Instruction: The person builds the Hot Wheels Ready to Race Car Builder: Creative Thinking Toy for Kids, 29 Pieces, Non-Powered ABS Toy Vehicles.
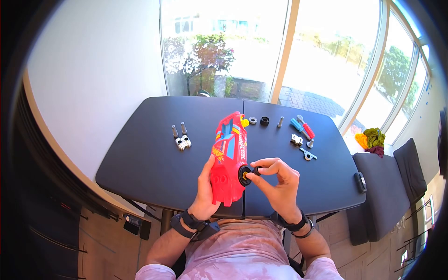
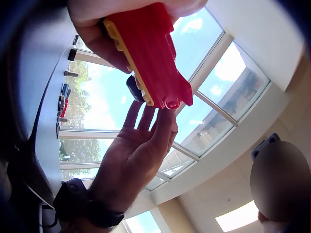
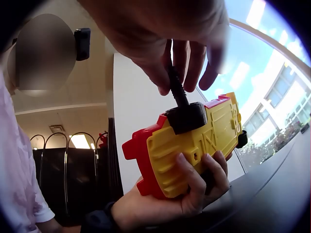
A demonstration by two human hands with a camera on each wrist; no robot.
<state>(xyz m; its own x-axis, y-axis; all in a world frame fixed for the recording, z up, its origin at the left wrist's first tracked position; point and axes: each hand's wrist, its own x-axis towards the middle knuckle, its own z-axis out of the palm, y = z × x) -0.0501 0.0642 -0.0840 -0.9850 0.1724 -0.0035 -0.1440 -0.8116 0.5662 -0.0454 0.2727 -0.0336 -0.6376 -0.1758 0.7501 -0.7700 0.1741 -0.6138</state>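
My left hand (image 1: pixel 203 192) grips a red toy vehicle body (image 1: pixel 223 179) above the near part of the table. Its yellow underside (image 3: pixel 170 153) faces the right wrist view, with the left fingers (image 3: pixel 193 180) spread across it. On the body's right side is a black wheel (image 1: pixel 243 176) with a yellow centre. My right hand (image 1: pixel 281 187) pinches a black ridged shaft (image 3: pixel 179 90) between thumb and fingers, its lower end at the wheel. Whether the shaft sits inside the wheel, I cannot tell. In the left wrist view the red body (image 2: pixel 155 53) partly hides the right fingertips.
On the dark table (image 1: pixel 154 163), silver parts (image 1: pixel 183 143) and two upright bolts stand left. Behind the toy are a grey ring (image 1: pixel 253 120) and black ring (image 1: pixel 265 121). Blue and red tools (image 1: pixel 305 129) and small parts lie right. A grey bench (image 1: pixel 385 196) stands beyond.
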